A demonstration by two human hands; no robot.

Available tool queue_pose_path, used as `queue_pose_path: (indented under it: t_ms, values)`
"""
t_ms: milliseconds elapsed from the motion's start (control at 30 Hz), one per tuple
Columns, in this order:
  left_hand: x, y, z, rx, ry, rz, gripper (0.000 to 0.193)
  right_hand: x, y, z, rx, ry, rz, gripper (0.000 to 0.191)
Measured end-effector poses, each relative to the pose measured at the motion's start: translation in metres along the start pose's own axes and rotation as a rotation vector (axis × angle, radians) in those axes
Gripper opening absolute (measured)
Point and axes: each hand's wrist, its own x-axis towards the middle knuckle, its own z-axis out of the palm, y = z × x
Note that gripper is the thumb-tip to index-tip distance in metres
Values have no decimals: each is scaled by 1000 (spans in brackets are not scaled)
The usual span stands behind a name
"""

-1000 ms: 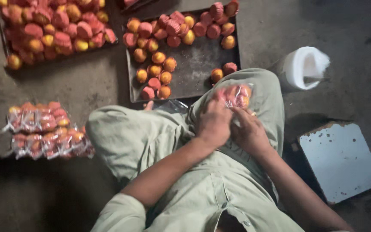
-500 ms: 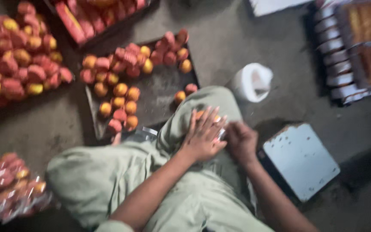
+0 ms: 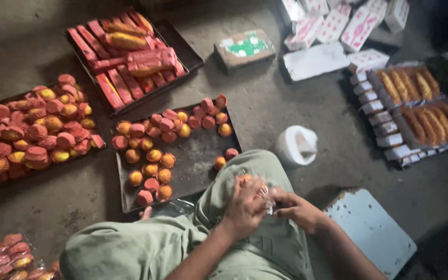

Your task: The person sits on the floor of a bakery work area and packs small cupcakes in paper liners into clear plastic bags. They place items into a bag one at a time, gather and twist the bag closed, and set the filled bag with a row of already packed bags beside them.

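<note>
Both my hands rest on my raised knee, in pale green trousers. My left hand covers and grips a small clear plastic bag of orange and pink cupcakes. My right hand pinches the bag's edge from the right. Just beyond my knee lies a dark metal tray with several loose cupcakes in pink and orange paper cups.
A second tray heaped with cupcakes sits far left; a tray of red-wrapped bars lies behind. Bagged cupcakes are at bottom left. A white cup, a pale board, white boxes and packed pastries are to the right.
The view has tilted upward, so the far trays, boxes and pastries now show. My hands stay on the knee, still working the bag of cupcakes.
</note>
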Motion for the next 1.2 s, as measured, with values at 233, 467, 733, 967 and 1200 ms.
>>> queue_pose_path:
  t_ms: [233, 467, 733, 967, 1200]
  values:
    - [-22, -2, -17, -468, 144, -163, 20, 20, 13, 6, 114, -32, -152, 35]
    - [-50, -45, -50, -1108, 431, -581, 18, 72, -21, 12, -299, 359, -421, 39]
    - [-189, -176, -244, -776, 1124, -693, 30, 106, 4, 47, -1093, 726, -518, 14]
    - [-307, -277, -341, -596, 1467, -778, 16, 142, 44, 36, -1251, 714, -548, 23]
    - [-388, -274, -380, 653, 946, -1579, 31, 137, 6, 75, -1290, 735, -396, 23]
